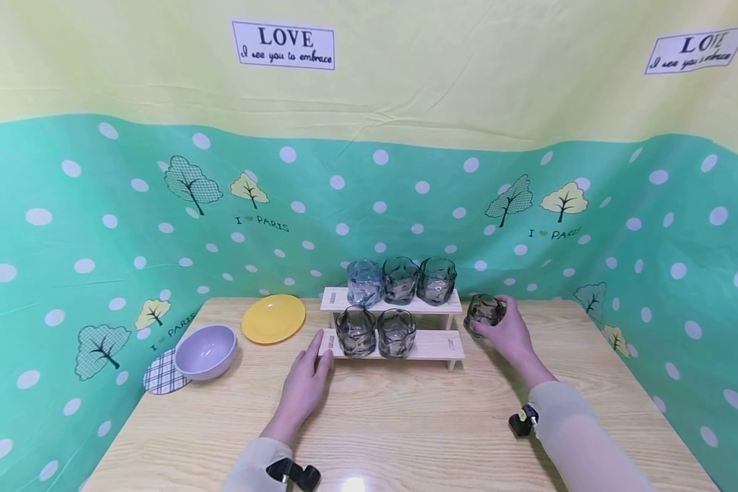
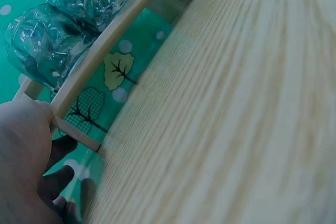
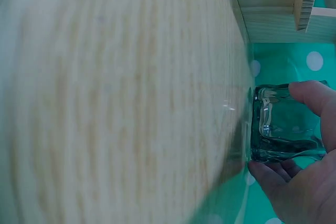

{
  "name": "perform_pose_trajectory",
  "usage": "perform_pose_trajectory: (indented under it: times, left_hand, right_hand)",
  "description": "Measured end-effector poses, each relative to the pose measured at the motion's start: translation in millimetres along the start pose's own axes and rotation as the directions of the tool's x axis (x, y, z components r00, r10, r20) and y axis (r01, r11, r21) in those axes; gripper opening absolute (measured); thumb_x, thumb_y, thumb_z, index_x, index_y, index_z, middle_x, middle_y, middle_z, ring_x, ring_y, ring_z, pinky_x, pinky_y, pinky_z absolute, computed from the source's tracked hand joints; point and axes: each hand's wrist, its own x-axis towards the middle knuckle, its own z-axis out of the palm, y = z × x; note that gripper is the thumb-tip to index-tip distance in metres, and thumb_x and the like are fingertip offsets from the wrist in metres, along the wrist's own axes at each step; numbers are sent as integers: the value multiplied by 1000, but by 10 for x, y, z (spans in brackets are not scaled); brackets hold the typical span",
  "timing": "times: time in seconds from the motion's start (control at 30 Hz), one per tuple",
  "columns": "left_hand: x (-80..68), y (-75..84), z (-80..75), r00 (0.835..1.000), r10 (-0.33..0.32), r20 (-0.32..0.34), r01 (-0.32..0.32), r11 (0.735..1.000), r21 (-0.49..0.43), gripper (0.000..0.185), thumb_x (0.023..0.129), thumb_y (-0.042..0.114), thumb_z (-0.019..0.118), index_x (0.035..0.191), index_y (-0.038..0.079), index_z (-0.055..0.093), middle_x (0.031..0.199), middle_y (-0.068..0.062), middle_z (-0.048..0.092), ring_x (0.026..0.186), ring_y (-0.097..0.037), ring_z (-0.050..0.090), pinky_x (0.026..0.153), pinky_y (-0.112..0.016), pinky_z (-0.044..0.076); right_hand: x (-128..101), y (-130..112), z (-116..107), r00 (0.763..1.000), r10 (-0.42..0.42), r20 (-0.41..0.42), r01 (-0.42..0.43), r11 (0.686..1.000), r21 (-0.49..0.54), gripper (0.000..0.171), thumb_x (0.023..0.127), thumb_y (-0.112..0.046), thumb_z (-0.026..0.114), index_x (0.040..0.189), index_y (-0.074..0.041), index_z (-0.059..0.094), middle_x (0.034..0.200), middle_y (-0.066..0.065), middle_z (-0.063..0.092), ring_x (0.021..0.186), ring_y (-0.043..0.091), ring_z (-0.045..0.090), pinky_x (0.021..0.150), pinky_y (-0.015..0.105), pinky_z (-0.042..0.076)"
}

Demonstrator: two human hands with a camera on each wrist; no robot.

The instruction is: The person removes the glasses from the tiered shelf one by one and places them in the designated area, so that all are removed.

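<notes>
5 glasses (image 1: 400, 281) on wooden rack (image 1: 433, 345)

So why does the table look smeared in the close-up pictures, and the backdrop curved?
Both wrist views sit too near: the table blurs out of focus, while the glass stays fairly sharp. The head view's wide lens bends the backdrop; a small glare spot shows at the table's near edge.

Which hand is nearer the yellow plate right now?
Left. The left hand rests at the left end of the wooden rack, just right of the yellow plate and nearer the person. The right hand grips a glass beyond the rack's right end.
</notes>
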Motion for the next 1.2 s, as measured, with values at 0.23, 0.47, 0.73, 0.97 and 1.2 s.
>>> perform_pose_trajectory:
  times: [0.23,0.47,0.73,0.97,1.2]
  left_hand:
    - [4,-2,7,1000,-11,1,11,1000,3,60,119,37,52,172,11,39,164,-26,51,153,-61,36,123,-75,31]
    - [0,-13,15,1000,-17,-4,17,1000,3,60,119,36,52,172,12,40,163,-27,52,153,-60,38,122,-76,32]
    - [0,-11,14,1000,-16,-4,16,1000,3,60,119,37,52,172,12,40,164,-26,51,154,-60,36,123,-75,31]
    - [-4,-15,19,1000,-16,-3,16,1000,-3,61,119,39,51,173,13,39,164,-26,51,154,-60,36,123,-76,30]
    - [-4,-8,6,1000,-17,0,17,1000,-2,61,119,40,50,173,13,39,164,-27,51,154,-59,37,123,-75,31]
  right_hand:
    - [-16,-3,23,1000,-11,4,11,1000,-26,102,95,-25,89,167,3,23,157,42,43,141,61,48,119,72,42]
    - [-52,-30,33,1000,-11,6,11,999,-47,101,97,-26,88,168,2,22,155,42,44,139,61,50,118,72,42]
    - [-22,5,33,999,-32,9,33,998,-46,100,98,-25,87,167,3,21,155,43,43,140,62,49,119,72,41]
    - [-96,-31,10,999,-32,20,33,999,-28,114,96,-29,90,174,-1,11,166,41,31,147,64,40,120,77,34]
    - [-216,-118,-87,999,-33,-7,33,999,-30,123,93,-34,92,178,-10,6,173,37,19,148,65,37,119,78,35]
